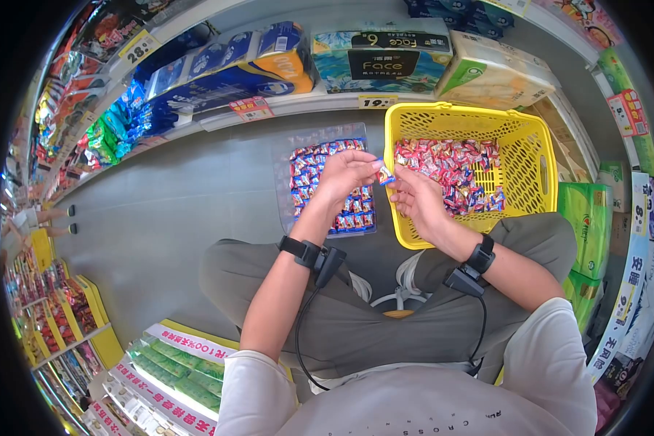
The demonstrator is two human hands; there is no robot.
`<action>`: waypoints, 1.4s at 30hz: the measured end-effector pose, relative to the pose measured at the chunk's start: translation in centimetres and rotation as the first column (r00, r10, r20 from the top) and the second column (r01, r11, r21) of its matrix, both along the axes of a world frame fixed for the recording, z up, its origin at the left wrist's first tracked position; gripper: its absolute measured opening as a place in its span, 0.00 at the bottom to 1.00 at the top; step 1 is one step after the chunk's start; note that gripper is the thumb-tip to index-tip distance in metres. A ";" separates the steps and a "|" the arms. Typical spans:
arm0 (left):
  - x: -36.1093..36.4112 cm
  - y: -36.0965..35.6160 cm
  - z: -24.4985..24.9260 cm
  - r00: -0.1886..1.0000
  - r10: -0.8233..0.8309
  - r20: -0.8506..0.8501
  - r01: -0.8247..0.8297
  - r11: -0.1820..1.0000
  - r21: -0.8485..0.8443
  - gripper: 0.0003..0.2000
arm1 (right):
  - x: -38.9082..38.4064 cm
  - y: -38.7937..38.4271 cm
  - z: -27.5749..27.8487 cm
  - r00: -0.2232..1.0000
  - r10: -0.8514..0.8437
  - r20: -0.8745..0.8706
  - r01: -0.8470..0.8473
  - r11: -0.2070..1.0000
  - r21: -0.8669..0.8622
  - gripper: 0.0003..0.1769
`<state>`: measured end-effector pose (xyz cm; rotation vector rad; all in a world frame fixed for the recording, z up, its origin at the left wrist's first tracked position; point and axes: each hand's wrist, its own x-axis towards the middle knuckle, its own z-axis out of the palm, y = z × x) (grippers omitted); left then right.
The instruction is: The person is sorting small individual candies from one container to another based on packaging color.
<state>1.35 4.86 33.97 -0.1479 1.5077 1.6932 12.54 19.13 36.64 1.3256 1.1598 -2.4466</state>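
A small wrapped candy [386, 175] with a blue, white and red wrapper is held up between my hands, at the near-left rim of the yellow basket. My left hand [344, 174] pinches its left side between thumb and fingers. At the candy's right edge, the fingertips of my right hand [421, 201] are closed, with the other fingers curled. Below my left hand stands a clear plastic tray [284, 190] with blue-and-red wrapped candies [307, 171] laid in rows. The yellow basket [514, 125] holds a loose heap of mostly pink-red wrapped candies [443, 161].
Tissue packs [381, 58] line the shelf ahead, above price tags [377, 102]. Green tissue packs [585, 225] are stacked at my right. A display of green packs [185, 367] stands behind on the left. Snack shelves and another person's legs [47, 221] show far left.
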 end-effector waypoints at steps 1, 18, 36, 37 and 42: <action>-0.1 -0.1 0.1 0.996 -0.080 -0.042 0.079 0.997 -0.018 0.12 | 0.1 0.1 -0.3 1.000 0.000 0.000 0.000 1.000 0.000 0.12; 0.5 -0.3 -2.6 0.986 -0.164 -0.030 0.159 0.979 -0.126 0.07 | 0.5 0.1 -2.7 1.000 0.010 -0.017 -0.007 0.987 0.164 0.10; -5.6 0.7 -18.3 0.917 -0.191 -0.349 -0.139 0.668 -0.731 0.08 | 1.3 -0.1 -2.3 0.993 -0.055 0.102 0.057 0.998 -0.011 0.13; -5.6 0.7 -18.1 0.918 -0.192 -0.347 -0.136 0.668 -0.731 0.08 | 1.3 0.0 -2.4 0.993 -0.056 0.104 0.058 0.998 -0.011 0.13; -5.4 0.7 -16.2 0.795 -0.322 -0.514 -0.269 0.573 -0.774 0.09 | 1.2 -0.2 -2.3 0.991 -0.056 0.118 0.066 0.994 -0.084 0.10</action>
